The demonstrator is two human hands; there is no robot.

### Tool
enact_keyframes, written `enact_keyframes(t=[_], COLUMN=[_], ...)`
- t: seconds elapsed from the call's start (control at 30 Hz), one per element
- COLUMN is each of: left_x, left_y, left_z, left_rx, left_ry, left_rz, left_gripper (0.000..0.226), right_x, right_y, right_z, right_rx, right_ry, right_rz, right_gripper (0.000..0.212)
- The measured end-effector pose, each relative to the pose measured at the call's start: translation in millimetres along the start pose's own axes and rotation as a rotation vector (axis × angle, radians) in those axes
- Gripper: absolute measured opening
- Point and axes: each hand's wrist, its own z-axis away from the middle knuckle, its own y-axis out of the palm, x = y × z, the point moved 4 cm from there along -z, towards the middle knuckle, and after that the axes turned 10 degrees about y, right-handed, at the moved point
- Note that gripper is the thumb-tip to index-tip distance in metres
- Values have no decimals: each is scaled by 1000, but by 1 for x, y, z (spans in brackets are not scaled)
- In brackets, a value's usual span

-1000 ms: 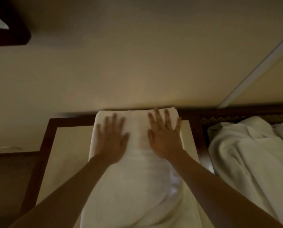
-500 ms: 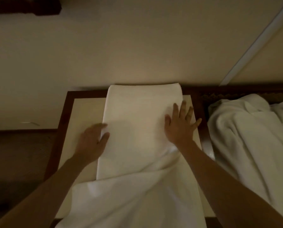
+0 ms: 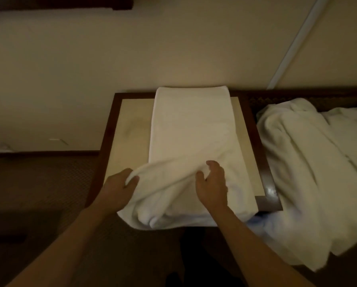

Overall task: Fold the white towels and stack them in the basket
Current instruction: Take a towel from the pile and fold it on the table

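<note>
While both hands pinch the long white terry towel's near end, uneven lifting may skew the fold.

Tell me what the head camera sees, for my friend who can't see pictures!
Two hands hold the bunched near end of a white towel lying on a small wooden-framed table: left hand at its left edge, right hand in the middle. A heap of white towels lies to the right.

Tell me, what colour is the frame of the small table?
Dark brown frame, around a pale beige top; seen in the head view.
</note>
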Motion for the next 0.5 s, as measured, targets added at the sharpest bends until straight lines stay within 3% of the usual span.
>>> enact_keyframes(t=[0.1,0.2,0.3,0.37,0.43,0.5], left_x=[-61,-125,-171,-185,-178,-149], left_y=[-7,8,35,50,64,80], left_z=[36,75,107,125,133,136], left_rx=[-118,14,143,233,300,249], left_ry=[145,363,537,575,525,331], left_rz=[102,120,204,328,450,593], left_gripper=[15,14,12,10,9,19], right_x=[11,15,9,-8,-38,-72], right_y=[-3,-18,-47,-70,-89,-101], right_z=[42,78,92,100,103,100], right_rx=[363,554,481,357,267,172], right_ry=[298,404,303,236,217,271], right_rz=[-307,-449,-575,-660,-768,-782], right_gripper=[51,62,29,20,23,23])
